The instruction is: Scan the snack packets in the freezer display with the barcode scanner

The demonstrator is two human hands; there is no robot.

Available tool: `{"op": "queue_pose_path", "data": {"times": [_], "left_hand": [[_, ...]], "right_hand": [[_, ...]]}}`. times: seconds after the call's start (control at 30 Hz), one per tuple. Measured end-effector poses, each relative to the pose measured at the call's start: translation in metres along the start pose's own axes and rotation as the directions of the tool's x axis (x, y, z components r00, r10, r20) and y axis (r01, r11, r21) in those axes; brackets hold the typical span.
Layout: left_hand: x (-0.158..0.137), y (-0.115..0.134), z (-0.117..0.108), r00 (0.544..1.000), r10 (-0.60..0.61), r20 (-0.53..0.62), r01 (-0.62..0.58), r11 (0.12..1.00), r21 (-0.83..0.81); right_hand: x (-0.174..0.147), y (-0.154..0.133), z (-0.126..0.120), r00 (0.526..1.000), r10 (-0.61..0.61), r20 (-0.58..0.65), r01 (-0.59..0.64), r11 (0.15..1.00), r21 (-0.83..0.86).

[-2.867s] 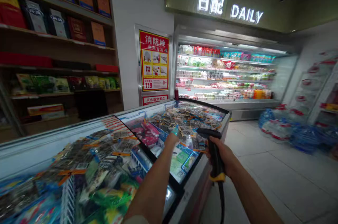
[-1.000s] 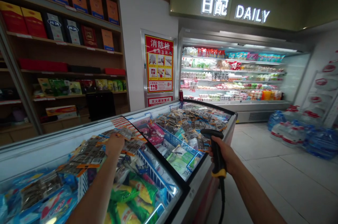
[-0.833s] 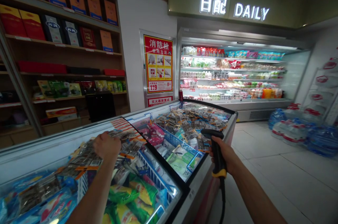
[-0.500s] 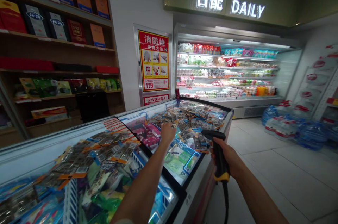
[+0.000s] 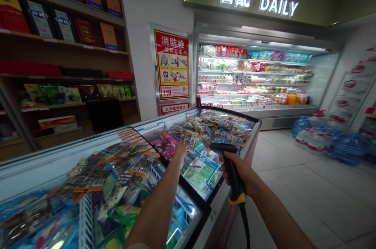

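My right hand is wrapped round the grip of a black and yellow barcode scanner, its cable hanging down. The scanner's head points left, toward my left hand. Stretched out over the freezer, my left hand is closed on a small flat clear packet with a pale label; the fingertips are partly hidden. Many similar packets with orange and blue edges lie piled beyond it on the glass lid. Below my left hand, green and white bags show through the glass.
The chest freezer with its black-framed lids runs from front left to the back. More packets are heaped at left. A lit refrigerated case stands behind, shelves at left, bottled water on the floor at right.
My left hand has drawn back slightly, and a packet now shows upright at its fingers. My right hand has brought the scanner leftward, closer to the packet.
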State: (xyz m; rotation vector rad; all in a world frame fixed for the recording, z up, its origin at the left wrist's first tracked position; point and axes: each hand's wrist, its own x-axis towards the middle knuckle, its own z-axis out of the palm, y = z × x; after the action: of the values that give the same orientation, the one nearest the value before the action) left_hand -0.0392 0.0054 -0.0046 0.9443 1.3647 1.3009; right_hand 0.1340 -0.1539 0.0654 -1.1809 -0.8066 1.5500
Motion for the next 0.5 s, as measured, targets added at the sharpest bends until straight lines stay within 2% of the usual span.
{"op": "queue_pose_path", "data": {"times": [0.07, 0.17, 0.5], "left_hand": [[-0.002, -0.002, -0.017, 0.999, -0.026, -0.041, 0.022, 0.995, -0.102], [0.001, -0.004, -0.030, 0.996, -0.038, -0.077, 0.025, 0.985, -0.168], [0.002, -0.002, -0.029, 0.991, -0.023, -0.132, 0.005, 0.991, -0.135]], "right_hand": [[-0.001, 0.005, 0.014, 0.999, 0.017, 0.031, -0.016, 0.999, -0.034], [-0.004, 0.011, 0.028, 0.999, 0.020, 0.043, -0.016, 0.996, -0.085], [-0.019, 0.013, 0.034, 0.999, 0.005, 0.036, -0.002, 0.996, -0.093]]}}
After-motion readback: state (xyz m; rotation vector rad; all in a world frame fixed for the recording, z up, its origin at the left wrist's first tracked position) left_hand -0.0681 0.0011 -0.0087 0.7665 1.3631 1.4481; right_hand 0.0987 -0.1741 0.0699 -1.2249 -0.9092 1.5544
